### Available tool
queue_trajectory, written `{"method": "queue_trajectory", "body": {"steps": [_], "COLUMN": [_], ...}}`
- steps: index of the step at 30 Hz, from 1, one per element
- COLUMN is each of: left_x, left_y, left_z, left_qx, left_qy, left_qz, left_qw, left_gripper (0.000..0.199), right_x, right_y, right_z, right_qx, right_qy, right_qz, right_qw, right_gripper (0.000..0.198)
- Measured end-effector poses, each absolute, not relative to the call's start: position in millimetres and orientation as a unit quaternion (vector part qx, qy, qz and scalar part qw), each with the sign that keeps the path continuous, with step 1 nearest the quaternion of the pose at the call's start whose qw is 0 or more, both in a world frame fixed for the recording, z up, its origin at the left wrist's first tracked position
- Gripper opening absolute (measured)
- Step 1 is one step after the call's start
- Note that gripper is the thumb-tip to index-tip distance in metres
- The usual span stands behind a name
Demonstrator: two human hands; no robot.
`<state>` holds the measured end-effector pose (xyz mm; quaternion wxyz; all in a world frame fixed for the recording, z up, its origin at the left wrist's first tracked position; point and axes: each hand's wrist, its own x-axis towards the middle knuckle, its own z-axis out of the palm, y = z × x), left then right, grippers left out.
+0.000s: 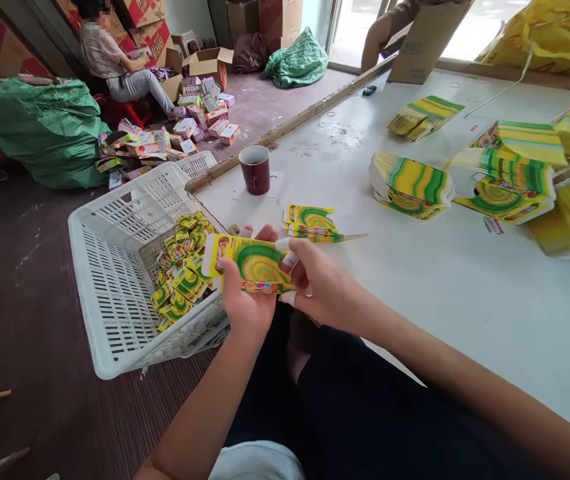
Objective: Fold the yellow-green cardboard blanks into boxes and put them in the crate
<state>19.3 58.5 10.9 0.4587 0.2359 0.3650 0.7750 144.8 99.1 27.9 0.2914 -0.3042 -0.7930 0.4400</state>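
Note:
A flat yellow and green printed carton (259, 260) with a spiral pattern is held between my two hands above the table's near edge. My left hand (249, 300) grips its left part, thumb on the printed face and fingers behind. At the carton's right end my right hand (317, 277) closes on it, white covers showing on several fingertips. Just beyond, another carton (309, 220) of the same print lies on the white table (465, 320). Left of my hands stands a white plastic basket (99, 293), with several small yellow-green cartons (182, 267) inside.
A dark red mug (255, 172) stands near the table's left edge. Stacks of flat cartons (415, 185) spread across the right side. On the floor behind are a seated person (119, 67), a green sack (39, 130) and piled small boxes (205, 113).

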Motion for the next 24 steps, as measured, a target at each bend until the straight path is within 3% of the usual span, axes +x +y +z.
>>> {"method": "queue_trajectory", "body": {"steps": [3, 8, 16, 21, 24], "left_x": [21.7, 27.6, 30.7, 32.4, 34.9], "left_y": [66.1, 69.9, 77.5, 77.9, 75.1], "left_z": [30.1, 30.6, 20.0, 10.5, 5.4], "left_qx": [0.171, 0.191, 0.227, 0.254, 0.281], "left_qy": [0.311, 0.349, 0.423, 0.482, 0.503], "left_qz": [0.832, 0.848, 0.818, 0.799, 0.778], "left_qw": [0.426, 0.351, 0.317, 0.253, 0.252], "left_gripper": [0.049, 0.063, 0.077, 0.078, 0.081], "right_x": [136.2, 135.0, 134.8, 137.2, 141.2], "right_y": [86.7, 86.6, 87.3, 85.1, 86.0], "right_z": [28.7, 21.3, 13.6, 17.9, 22.3], "right_qx": [-0.291, -0.322, -0.329, -0.347, -0.321], "right_qy": [-0.708, -0.609, -0.571, -0.648, -0.667], "right_qz": [0.565, 0.655, 0.639, 0.536, 0.544], "right_qw": [0.307, 0.311, 0.396, 0.415, 0.396], "right_gripper": [0.045, 0.04, 0.032, 0.04, 0.046]}}
